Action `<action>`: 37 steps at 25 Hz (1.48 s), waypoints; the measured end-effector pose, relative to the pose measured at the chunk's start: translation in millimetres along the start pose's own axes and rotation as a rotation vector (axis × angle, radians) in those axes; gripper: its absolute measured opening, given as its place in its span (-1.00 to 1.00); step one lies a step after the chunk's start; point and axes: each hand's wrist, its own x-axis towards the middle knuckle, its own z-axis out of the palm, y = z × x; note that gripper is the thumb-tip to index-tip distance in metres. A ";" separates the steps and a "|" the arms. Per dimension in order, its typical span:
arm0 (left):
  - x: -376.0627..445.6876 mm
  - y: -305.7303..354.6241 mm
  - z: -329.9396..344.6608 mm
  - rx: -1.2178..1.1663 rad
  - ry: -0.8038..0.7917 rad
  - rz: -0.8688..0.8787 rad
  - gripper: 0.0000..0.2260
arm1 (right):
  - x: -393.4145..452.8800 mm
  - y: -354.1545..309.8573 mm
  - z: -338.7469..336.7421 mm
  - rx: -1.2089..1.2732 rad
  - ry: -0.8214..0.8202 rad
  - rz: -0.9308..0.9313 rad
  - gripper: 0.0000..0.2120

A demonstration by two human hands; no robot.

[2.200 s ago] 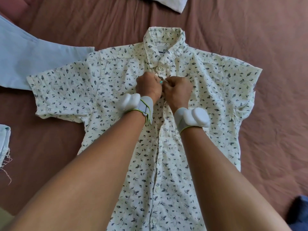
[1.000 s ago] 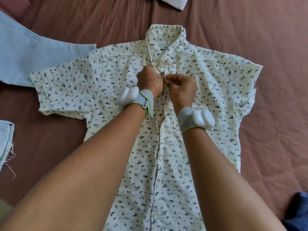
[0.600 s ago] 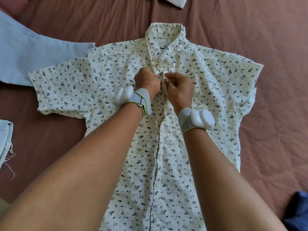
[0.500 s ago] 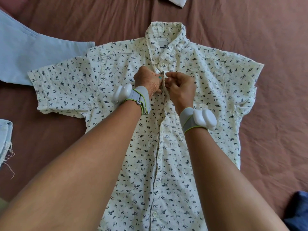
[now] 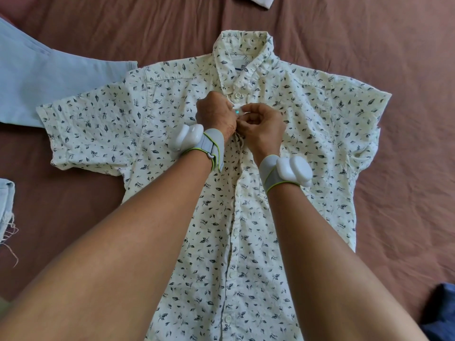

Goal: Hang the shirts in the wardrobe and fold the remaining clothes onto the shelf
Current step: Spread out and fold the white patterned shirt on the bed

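A leaf-print shirt (image 5: 172, 114) lies flat on a brown bed (image 5: 369, 45), collar pointing away, hem toward the person. The left hand (image 5: 216, 114) and right hand (image 5: 263, 126) pinch its button strip just below the collar.

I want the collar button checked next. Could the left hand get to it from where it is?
Probably yes: the collar button lies uncovered just beyond the left hand, though that hand is pinching the shirt.
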 end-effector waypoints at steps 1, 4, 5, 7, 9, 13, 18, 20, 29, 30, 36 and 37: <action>-0.9 -1.2 0.4 -0.003 0.021 0.004 -0.84 | 1.5 0.8 0.7 -0.017 -0.013 -0.002 -0.77; 0.4 -6.1 4.5 -0.046 0.047 0.000 -0.81 | 3.6 4.2 3.2 -0.077 -0.033 0.009 -0.86; -0.7 -6.9 5.4 -0.063 0.045 -0.006 -0.80 | 3.8 4.7 3.4 -0.068 -0.025 0.021 -0.84; -3.4 -7.9 7.2 -0.102 0.024 0.001 -0.79 | 6.1 5.5 0.9 -0.022 -0.007 0.054 -0.77; -6.0 -7.5 7.2 -0.144 -0.004 0.028 -0.80 | 8.1 3.7 -2.4 0.004 -0.040 0.074 -0.76; -2.0 -7.8 1.6 -0.129 -0.028 0.059 -0.79 | 7.7 5.9 -5.0 -0.164 -0.135 -0.097 -0.92; 5.4 -3.5 -9.6 0.006 0.046 0.214 -0.81 | 11.4 -9.8 -14.9 -0.385 -0.032 -0.369 -0.80; 24.8 -1.8 -28.5 0.228 0.196 0.356 -0.73 | 28.8 -19.7 -29.0 -0.429 0.149 -0.443 -0.73; 83.7 -26.9 -79.2 0.632 -0.033 0.440 -0.69 | 97.7 -27.8 -101.6 -1.177 -0.047 -0.261 -0.69; 78.7 -24.0 -84.3 0.543 -0.009 0.460 -0.74 | 95.3 -32.4 -104.8 -1.122 -0.028 -0.307 -0.75; 49.8 -2.3 -152.5 0.355 0.188 0.453 -0.72 | 54.7 -81.8 -150.5 -1.016 0.225 -0.395 -0.78; 41.4 7.5 -168.1 0.312 0.179 0.461 -0.67 | 46.7 -97.6 -161.8 -1.004 0.211 -0.430 -0.82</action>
